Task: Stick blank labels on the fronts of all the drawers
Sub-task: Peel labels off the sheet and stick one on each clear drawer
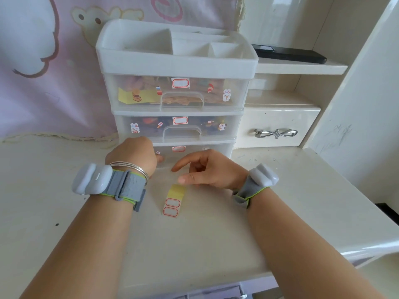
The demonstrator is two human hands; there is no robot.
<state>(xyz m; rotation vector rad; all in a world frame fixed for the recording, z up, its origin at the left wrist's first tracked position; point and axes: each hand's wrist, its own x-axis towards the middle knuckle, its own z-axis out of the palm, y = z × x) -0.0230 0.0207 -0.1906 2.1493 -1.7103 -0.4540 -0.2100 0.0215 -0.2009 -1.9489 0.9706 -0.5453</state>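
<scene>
A clear three-drawer organiser stands at the back of the desk. The top drawer carries a red-bordered blank label. The middle drawer has its own label, and so does the bottom drawer, whose label sits above my hands. My left hand is against the bottom drawer's front; one fingertip touches it and the other fingers are hidden. My right hand hovers just in front, index finger and thumb stretched out, holding nothing. A strip of spare labels on yellow backing lies on the desk below my hands.
A white divided tray tops the organiser. To the right is a cream desk drawer with a silver handle, and a black phone lies on the shelf above. A pink patterned cloth hangs behind. The desk edge runs close to me.
</scene>
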